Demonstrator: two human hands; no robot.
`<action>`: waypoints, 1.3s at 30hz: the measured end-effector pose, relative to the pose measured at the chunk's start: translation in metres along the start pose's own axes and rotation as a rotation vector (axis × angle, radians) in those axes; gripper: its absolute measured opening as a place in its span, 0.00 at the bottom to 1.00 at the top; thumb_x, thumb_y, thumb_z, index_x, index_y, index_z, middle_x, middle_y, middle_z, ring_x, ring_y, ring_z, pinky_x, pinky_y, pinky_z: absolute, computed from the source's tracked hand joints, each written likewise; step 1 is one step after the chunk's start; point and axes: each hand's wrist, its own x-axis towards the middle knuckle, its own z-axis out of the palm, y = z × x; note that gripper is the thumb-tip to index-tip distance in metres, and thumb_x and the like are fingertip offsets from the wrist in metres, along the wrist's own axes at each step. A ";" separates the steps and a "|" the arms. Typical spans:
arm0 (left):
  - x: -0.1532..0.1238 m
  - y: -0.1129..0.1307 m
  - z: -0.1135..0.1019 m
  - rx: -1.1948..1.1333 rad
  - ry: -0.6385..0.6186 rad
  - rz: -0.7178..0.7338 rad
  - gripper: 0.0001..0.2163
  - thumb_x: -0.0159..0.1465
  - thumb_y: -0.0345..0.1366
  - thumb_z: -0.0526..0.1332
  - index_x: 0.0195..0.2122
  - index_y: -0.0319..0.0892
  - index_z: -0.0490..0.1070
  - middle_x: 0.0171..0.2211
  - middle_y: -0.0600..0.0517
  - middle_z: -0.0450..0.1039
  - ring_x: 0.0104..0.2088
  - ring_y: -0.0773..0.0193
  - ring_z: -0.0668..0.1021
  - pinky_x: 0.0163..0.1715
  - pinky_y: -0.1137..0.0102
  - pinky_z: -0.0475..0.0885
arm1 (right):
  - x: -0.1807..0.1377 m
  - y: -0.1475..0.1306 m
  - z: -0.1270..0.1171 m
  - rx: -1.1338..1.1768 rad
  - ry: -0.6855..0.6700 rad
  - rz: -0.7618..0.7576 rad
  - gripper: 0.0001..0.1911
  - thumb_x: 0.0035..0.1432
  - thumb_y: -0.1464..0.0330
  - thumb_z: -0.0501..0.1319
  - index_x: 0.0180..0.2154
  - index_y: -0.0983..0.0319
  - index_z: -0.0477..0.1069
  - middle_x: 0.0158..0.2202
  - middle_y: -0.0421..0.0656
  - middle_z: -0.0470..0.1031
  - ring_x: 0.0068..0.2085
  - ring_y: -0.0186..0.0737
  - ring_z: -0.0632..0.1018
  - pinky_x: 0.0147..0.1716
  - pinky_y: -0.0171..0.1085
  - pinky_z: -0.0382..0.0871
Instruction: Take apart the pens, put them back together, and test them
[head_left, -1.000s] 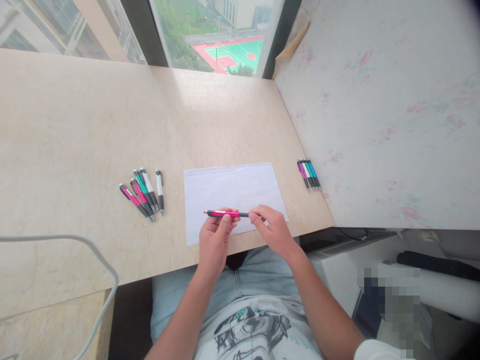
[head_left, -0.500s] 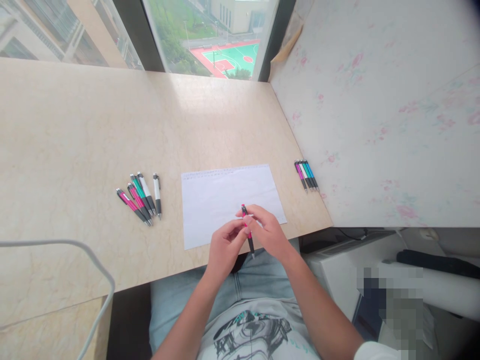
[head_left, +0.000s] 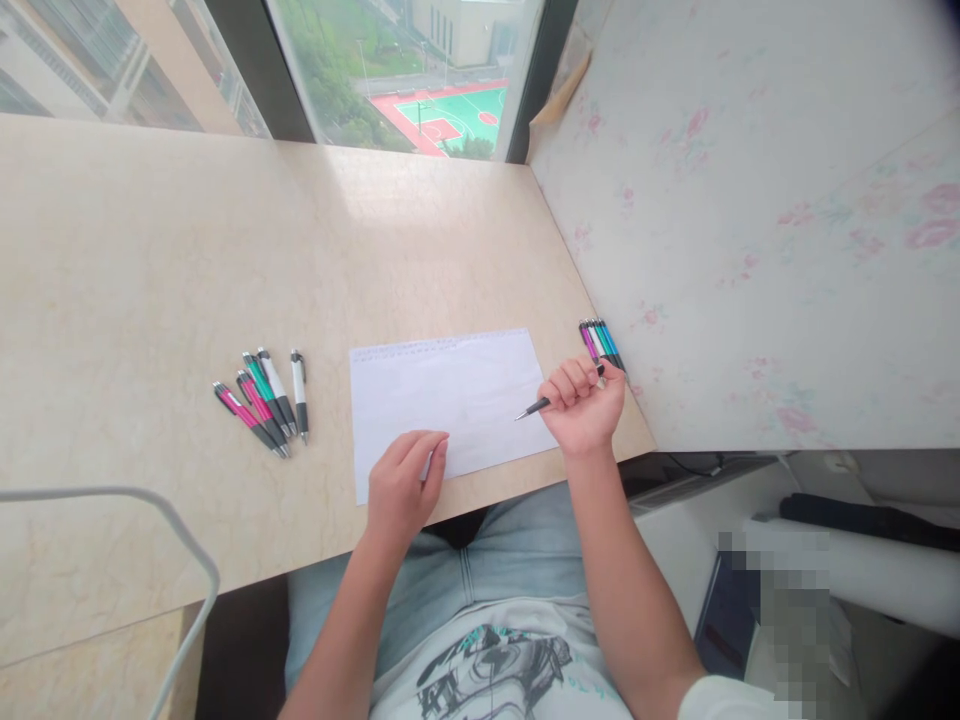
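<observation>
Marbled tabletop (head_left: 135, 250) filling left side, floral wall (head_left: 720, 250) bounding right. Grey cable (head_left: 187, 535) arching across lower left. White sheet (head_left: 442, 400) lying near table's front edge, faint marks running along far side. Five pens (head_left: 262, 403) lying left of sheet: two pink, one green, two white. Left hand (head_left: 405, 480) covering sheet's front part, fingers loosely curving. Right hand (head_left: 585, 405) partly blocking pen row (head_left: 604, 338) beside wall, fingers curling tightly around held pen (head_left: 536, 407) above sheet's right edge. Held pen pointing left, showing metal tip, dark grip; barrel hiding in fist.
</observation>
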 end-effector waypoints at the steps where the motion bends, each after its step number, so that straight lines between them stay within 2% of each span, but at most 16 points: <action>1: -0.001 -0.002 0.001 0.022 -0.025 0.019 0.07 0.60 0.35 0.64 0.39 0.49 0.80 0.36 0.47 0.79 0.39 0.55 0.77 0.44 0.64 0.69 | 0.001 0.000 -0.001 0.022 0.014 -0.001 0.24 0.64 0.51 0.49 0.21 0.56 0.50 0.18 0.33 0.44 0.19 0.36 0.46 0.18 0.37 0.48; 5: -0.003 -0.006 0.001 0.121 -0.102 0.086 0.09 0.62 0.34 0.62 0.42 0.50 0.78 0.37 0.47 0.79 0.39 0.55 0.77 0.43 0.64 0.68 | 0.003 0.001 -0.003 0.056 -0.009 -0.043 0.25 0.63 0.50 0.50 0.20 0.56 0.51 0.17 0.33 0.47 0.19 0.35 0.47 0.18 0.37 0.49; 10: -0.002 -0.009 -0.001 0.217 -0.164 0.150 0.09 0.63 0.34 0.59 0.43 0.49 0.77 0.38 0.47 0.78 0.39 0.56 0.77 0.41 0.64 0.68 | 0.003 -0.003 -0.003 0.010 -0.040 -0.111 0.26 0.62 0.50 0.52 0.20 0.57 0.47 0.17 0.32 0.42 0.19 0.35 0.43 0.17 0.37 0.45; 16: -0.002 -0.007 -0.001 0.280 -0.173 0.199 0.09 0.65 0.32 0.57 0.43 0.46 0.75 0.38 0.48 0.78 0.38 0.57 0.77 0.40 0.65 0.69 | 0.002 -0.008 -0.001 0.195 0.009 -0.034 0.24 0.62 0.54 0.54 0.21 0.57 0.46 0.17 0.32 0.43 0.19 0.33 0.44 0.17 0.36 0.47; 20: -0.001 -0.005 -0.002 0.326 -0.180 0.221 0.07 0.66 0.32 0.56 0.42 0.44 0.73 0.38 0.49 0.77 0.38 0.59 0.77 0.40 0.65 0.70 | 0.003 -0.007 -0.003 0.426 -0.052 0.038 0.23 0.59 0.58 0.58 0.21 0.58 0.48 0.17 0.31 0.46 0.18 0.31 0.46 0.16 0.33 0.50; 24: -0.001 -0.004 -0.002 0.355 -0.178 0.239 0.06 0.67 0.32 0.56 0.41 0.44 0.72 0.37 0.49 0.77 0.38 0.60 0.77 0.39 0.66 0.71 | 0.004 -0.006 -0.004 0.525 -0.098 0.091 0.22 0.57 0.60 0.59 0.21 0.59 0.48 0.16 0.31 0.47 0.17 0.29 0.48 0.16 0.32 0.52; 30: 0.000 -0.004 -0.002 0.363 -0.180 0.234 0.06 0.67 0.32 0.55 0.41 0.44 0.71 0.37 0.50 0.77 0.38 0.60 0.77 0.39 0.66 0.71 | 0.003 -0.006 -0.003 0.503 -0.069 0.100 0.24 0.58 0.56 0.58 0.21 0.59 0.47 0.16 0.31 0.47 0.17 0.29 0.48 0.16 0.32 0.52; 34: 0.000 -0.004 -0.001 0.363 -0.171 0.219 0.06 0.67 0.32 0.55 0.41 0.44 0.71 0.37 0.49 0.77 0.38 0.60 0.77 0.40 0.66 0.71 | 0.003 -0.005 -0.003 0.465 -0.067 0.108 0.24 0.59 0.58 0.56 0.20 0.59 0.46 0.15 0.31 0.45 0.17 0.30 0.47 0.16 0.32 0.51; 39: 0.000 -0.003 -0.001 0.362 -0.175 0.221 0.06 0.67 0.32 0.55 0.41 0.44 0.71 0.37 0.49 0.77 0.38 0.60 0.77 0.39 0.66 0.71 | 0.003 -0.003 -0.002 0.454 -0.091 0.083 0.26 0.61 0.56 0.57 0.20 0.59 0.46 0.16 0.31 0.45 0.17 0.30 0.47 0.16 0.32 0.52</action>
